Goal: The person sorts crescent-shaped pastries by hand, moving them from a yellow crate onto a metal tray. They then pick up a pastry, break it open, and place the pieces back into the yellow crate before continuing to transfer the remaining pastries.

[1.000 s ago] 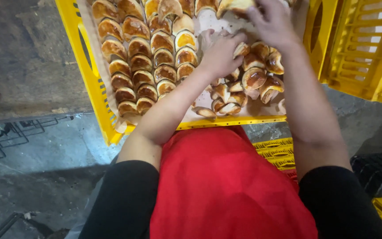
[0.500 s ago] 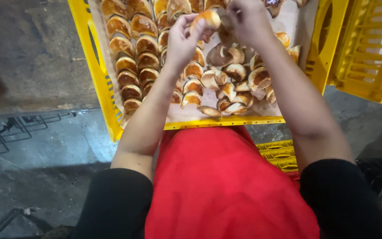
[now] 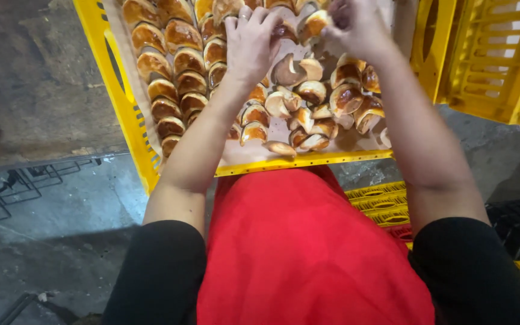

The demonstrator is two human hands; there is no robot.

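Note:
A yellow plastic crate (image 3: 296, 161) lined with paper holds golden-brown glazed pastries. On its left side they stand in neat rows (image 3: 176, 78); on the right they lie in a loose pile (image 3: 320, 108). My left hand (image 3: 251, 42) rests palm down on the middle pastries, its fingers apart and its fingertips touching those at the far end. My right hand (image 3: 356, 24) is at the crate's far right, its fingers pinching one pastry (image 3: 311, 25) just above the pile.
More yellow crates (image 3: 489, 60) stand at the right, and others (image 3: 380, 204) sit lower by my right side. A grey concrete surface (image 3: 31, 78) lies to the left, with a dark wire frame (image 3: 13, 186) on the floor below it. My red apron (image 3: 308, 253) fills the foreground.
Half a second ago both hands held one pastry up together. Now my left hand has come down onto the middle pastries, and my right hand keeps a pastry at the far right.

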